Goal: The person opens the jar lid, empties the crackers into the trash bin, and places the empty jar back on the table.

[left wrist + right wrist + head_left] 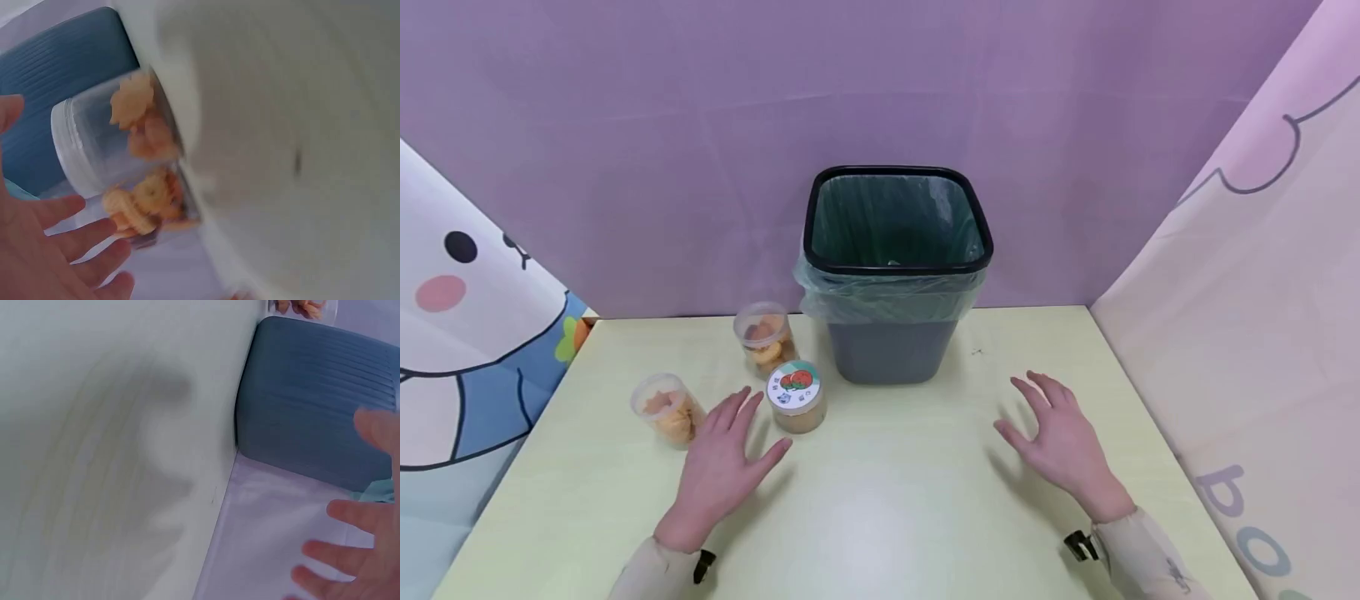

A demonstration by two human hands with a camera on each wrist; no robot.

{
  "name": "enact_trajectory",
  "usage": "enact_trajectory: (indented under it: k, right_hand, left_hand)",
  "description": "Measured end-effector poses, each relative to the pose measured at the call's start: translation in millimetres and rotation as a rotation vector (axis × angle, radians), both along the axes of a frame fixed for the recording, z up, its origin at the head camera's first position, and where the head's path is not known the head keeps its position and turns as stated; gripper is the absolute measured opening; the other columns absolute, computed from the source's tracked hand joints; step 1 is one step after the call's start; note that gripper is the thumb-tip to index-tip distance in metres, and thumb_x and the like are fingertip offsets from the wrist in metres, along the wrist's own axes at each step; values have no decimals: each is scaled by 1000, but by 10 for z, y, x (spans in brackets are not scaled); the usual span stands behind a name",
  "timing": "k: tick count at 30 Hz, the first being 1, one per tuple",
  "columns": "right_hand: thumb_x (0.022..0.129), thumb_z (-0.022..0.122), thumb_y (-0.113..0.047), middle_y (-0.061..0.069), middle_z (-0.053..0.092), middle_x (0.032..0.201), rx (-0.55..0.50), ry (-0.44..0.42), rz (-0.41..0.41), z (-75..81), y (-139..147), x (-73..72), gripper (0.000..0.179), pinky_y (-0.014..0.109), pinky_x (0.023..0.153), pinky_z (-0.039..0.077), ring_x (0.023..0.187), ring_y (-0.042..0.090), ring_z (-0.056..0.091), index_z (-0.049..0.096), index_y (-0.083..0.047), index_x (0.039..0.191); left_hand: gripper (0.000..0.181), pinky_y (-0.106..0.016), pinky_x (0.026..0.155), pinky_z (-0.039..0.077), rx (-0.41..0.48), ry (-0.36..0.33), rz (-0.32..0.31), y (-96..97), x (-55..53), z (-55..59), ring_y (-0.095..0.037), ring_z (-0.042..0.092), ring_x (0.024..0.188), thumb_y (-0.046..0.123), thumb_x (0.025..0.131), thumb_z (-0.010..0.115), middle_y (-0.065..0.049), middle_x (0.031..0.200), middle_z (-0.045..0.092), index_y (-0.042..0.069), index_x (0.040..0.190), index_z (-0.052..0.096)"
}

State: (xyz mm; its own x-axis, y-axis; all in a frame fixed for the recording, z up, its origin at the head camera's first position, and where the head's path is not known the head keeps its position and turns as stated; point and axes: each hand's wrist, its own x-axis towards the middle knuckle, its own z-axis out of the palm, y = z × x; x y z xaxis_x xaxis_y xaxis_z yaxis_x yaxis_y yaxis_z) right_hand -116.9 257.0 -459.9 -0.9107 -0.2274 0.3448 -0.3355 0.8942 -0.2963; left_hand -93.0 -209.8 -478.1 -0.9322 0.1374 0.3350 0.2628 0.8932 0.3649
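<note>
L hand [718, 467], lower left of head view: fingers a bit spread, thumb out wide. Sits btwn left jar [658, 398] & lidded jar [796, 402]; fingertips near both, contact w/ left jar hard to tell. Lidded jar just left of ctr, pic label on top. Back jar [767, 340] right behind it, w/ snacks [767, 354] inside. R hand [1067, 446], lower right: fingers spread, thumb apart, above table [917, 475]. Bin [887, 350] upper ctr, blk rim, liner [891, 300] folded over.
</note>
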Motion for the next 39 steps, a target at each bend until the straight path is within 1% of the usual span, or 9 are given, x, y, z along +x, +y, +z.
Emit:
enact_trajectory:
  k: [3, 6, 8, 13, 15, 20, 25, 30, 39]
  right_hand:
    - [88, 72, -36, 20, 53, 138, -56, -1, -3, -24, -27, -1, 58, 60, 85, 49, 126, 42, 47, 58, -6, 136]
    - [89, 72, -31, 18, 57, 134, -93, -13, 0, -54, -66, -11, 53, 58, 89, 48, 123, 40, 50, 59, -5, 134]
    - [90, 71, -29, 18, 59, 132, -112, -27, 2, -77, -99, -19, 50, 57, 90, 48, 122, 40, 52, 60, -6, 133]
    - [91, 71, -25, 17, 61, 130, -151, -56, 1, -120, -172, -5, 47, 56, 91, 48, 120, 39, 54, 60, -7, 132]
    - [91, 71, -25, 16, 61, 129, -164, -67, 4, -139, -198, 6, 46, 55, 92, 47, 120, 38, 55, 60, -6, 132]
    - [92, 70, -24, 15, 62, 128, -186, -87, 24, -188, -251, 23, 46, 54, 96, 46, 120, 37, 56, 60, -6, 132]
    - [92, 70, -24, 16, 62, 128, -194, -97, 42, -215, -299, 28, 46, 54, 95, 46, 119, 37, 57, 59, -5, 133]
    - [92, 70, -23, 15, 62, 127, -209, -109, 54, -217, -354, 24, 46, 53, 93, 48, 115, 35, 59, 60, -6, 133]
    - [92, 70, -24, 13, 62, 129, -207, -103, 79, -202, -451, 13, 45, 52, 98, 46, 121, 35, 56, 60, -6, 132]
  left_hand:
    - [88, -60, 102, 38, 169, -147, 7, 38, -38, -56, -42, 42, 132, 58, 85, 71, -21, 145, 47, 2, 146, 43]
    - [96, -59, 105, 36, 330, -298, 34, 70, -98, -120, -40, 41, 134, 54, 82, 77, -19, 148, 44, 3, 151, 35]
    - [99, -58, 107, 34, 426, -376, 47, 87, -143, -159, -38, 41, 135, 49, 80, 81, -18, 150, 42, 4, 153, 31]
    - [97, -54, 110, 34, 616, -494, 63, 116, -275, -215, -36, 41, 136, 35, 80, 85, -16, 152, 39, 5, 153, 29]
    - [96, -53, 109, 35, 656, -514, 69, 117, -324, -231, -35, 41, 136, 32, 79, 86, -14, 151, 40, 6, 152, 30]
    - [98, -54, 108, 37, 667, -512, 57, 122, -425, -252, -33, 42, 135, 31, 75, 89, -13, 149, 43, 8, 152, 32]
    - [95, -53, 111, 32, 688, -521, 39, 149, -493, -256, -36, 35, 141, 29, 76, 89, -16, 151, 41, 6, 150, 34]
    - [91, -53, 112, 31, 708, -527, 57, 154, -499, -246, -35, 34, 142, 31, 75, 89, -14, 148, 45, 6, 146, 39]
    - [91, -57, 110, 30, 712, -538, 84, 189, -471, -254, -33, 43, 134, 39, 69, 91, -12, 142, 53, 10, 144, 46]
